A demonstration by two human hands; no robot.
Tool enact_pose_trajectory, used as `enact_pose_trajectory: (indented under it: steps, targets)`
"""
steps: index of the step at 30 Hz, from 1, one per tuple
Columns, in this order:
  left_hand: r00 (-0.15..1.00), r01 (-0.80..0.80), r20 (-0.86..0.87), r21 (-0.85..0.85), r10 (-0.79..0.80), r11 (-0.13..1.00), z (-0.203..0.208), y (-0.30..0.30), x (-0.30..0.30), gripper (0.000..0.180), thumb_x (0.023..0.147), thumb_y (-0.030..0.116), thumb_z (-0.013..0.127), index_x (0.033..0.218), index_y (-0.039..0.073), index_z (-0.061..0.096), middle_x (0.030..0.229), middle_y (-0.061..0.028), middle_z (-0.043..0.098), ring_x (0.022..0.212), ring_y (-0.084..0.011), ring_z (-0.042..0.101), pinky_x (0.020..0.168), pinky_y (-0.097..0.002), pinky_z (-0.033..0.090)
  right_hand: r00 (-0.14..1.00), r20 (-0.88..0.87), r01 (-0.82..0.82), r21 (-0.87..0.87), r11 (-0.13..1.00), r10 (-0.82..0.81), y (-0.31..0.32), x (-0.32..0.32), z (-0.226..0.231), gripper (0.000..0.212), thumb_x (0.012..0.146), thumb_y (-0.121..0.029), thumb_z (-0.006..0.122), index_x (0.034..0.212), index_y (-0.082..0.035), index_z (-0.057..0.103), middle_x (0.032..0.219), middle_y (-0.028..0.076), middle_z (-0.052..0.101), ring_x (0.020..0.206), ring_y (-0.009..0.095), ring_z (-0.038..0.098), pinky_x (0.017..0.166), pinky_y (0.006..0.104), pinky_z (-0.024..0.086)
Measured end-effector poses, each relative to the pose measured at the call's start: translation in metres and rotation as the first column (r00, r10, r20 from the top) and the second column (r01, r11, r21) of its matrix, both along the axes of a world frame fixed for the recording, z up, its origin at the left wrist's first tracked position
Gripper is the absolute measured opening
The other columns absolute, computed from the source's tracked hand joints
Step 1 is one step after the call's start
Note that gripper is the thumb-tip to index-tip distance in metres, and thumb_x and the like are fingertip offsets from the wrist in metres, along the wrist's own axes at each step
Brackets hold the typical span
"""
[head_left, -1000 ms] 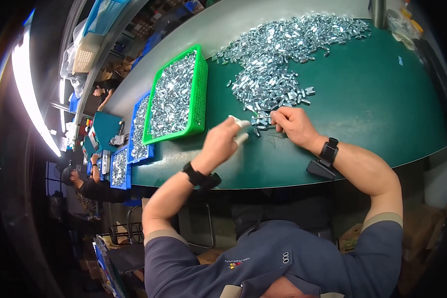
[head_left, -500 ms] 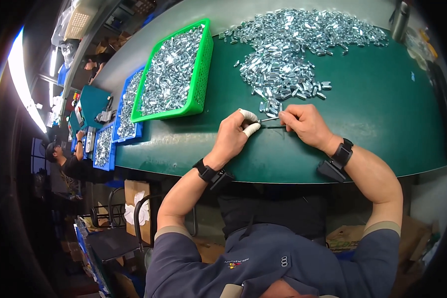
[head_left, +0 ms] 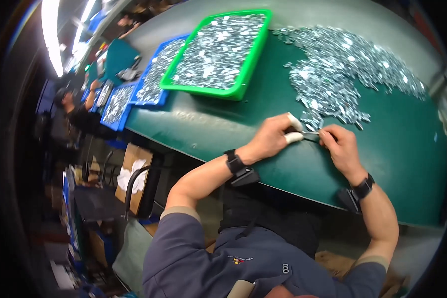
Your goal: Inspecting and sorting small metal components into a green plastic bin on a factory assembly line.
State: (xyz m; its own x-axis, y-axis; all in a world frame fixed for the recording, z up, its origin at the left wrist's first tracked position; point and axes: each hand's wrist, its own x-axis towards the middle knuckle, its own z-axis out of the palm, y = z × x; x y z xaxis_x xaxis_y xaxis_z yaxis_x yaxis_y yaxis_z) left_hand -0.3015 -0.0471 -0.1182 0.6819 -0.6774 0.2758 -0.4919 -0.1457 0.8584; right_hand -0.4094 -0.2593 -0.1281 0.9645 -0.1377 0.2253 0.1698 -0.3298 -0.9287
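The person's two hands are close together over the green bench, near its front edge. The right hand pinches one end of a thin rod with its thumb and first finger. The left hand is at the rod's other end, and white covers wrap its thumb and first finger. The fingers of the left hand are narrow, with the tips close together, but the blur is too much to tell if they squeeze the rod. So the rod is in the gap between the two hands, just above the bench. A dark line, maybe its shadow, shows just under it. Right behind the hands is the tip of a big heap of shiny bits, which spreads to the back and to the right. To the left of the heap, and apart from it, is a green basket full of shiny bits. Just left of it is a blue tray, and next to that is a small blue tray; both have shiny bits in them. Each wrist has a black band, the left band and the right band. Far to the left, another person in dark clothes and a cap reaches out an arm. A chair is on the left, below the bench.
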Motion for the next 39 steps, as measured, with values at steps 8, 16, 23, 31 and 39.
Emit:
enact_pose_trajectory:
  steps: [8, 16, 23, 31, 39]
  targets:
    - [0.985, 0.142, 0.114, -0.092, -0.131, 0.986, -0.004, 0.004, -0.001, 0.015, 0.088, 0.006, 0.079, 0.097, 0.001, 0.067, 0.09, -0.0077, 0.068, 0.078, -0.0179, 0.066, 0.07, -0.0323, 0.053, 0.996, -0.079, -0.044, -0.083, 0.996, 0.037, 0.007, -0.005, 0.002, 0.029, 0.101, -0.019, 0.063, 0.08, 0.001, 0.069, 0.064, 0.007, 0.063, 0.057, 0.017, 0.057, 0.056, 0.0331, 0.043]
    - [0.975, 0.197, -0.085, -0.092, -0.205, 0.976, -0.003, 0.0, -0.009, 0.016, 0.089, 0.006, 0.078, 0.097, -0.001, 0.067, 0.09, -0.0087, 0.069, 0.083, -0.0186, 0.068, 0.073, -0.033, 0.055, 0.997, -0.061, -0.05, -0.222, 0.974, 0.038, 0.009, -0.005, 0.005, 0.038, 0.101, -0.024, 0.065, 0.073, 0.001, 0.066, 0.062, 0.009, 0.062, 0.055, 0.019, 0.056, 0.054, 0.034, 0.042]
    - [0.974, 0.174, -0.123, -0.123, -0.189, 0.977, -0.007, -0.006, -0.01, 0.017, 0.089, 0.006, 0.078, 0.099, -0.002, 0.067, 0.091, -0.0089, 0.07, 0.083, -0.018, 0.068, 0.075, -0.0323, 0.055, 0.995, -0.099, 0.021, 0.019, 1.0, -0.019, 0.011, -0.007, 0.004, 0.027, 0.1, -0.02, 0.066, 0.084, 0.002, 0.07, 0.066, 0.006, 0.064, 0.061, 0.012, 0.057, 0.058, 0.0303, 0.044]
    - [0.982, 0.184, 0.043, 0.019, -0.185, 0.983, -0.004, -0.007, -0.014, 0.014, 0.093, 0.008, 0.075, 0.1, -0.002, 0.069, 0.097, -0.0077, 0.072, 0.087, -0.0151, 0.067, 0.078, -0.0315, 0.055, 0.999, -0.04, -0.034, -0.036, 0.999, 0.032, 0.007, -0.005, 0.004, 0.024, 0.098, -0.019, 0.066, 0.088, 0.002, 0.071, 0.067, 0.005, 0.064, 0.063, 0.01, 0.057, 0.059, 0.0287, 0.045]
    - [0.991, 0.098, -0.085, -0.078, -0.105, 0.992, -0.008, -0.015, -0.028, 0.012, 0.092, 0.005, 0.074, 0.102, 0.0, 0.071, 0.097, -0.0085, 0.071, 0.086, -0.018, 0.068, 0.077, -0.0321, 0.054, 0.991, -0.133, -0.018, -0.069, 0.997, 0.009, 0.003, -0.007, 0.007, 0.028, 0.099, -0.022, 0.065, 0.086, 0.002, 0.07, 0.065, 0.006, 0.064, 0.06, 0.013, 0.058, 0.058, 0.0298, 0.044]
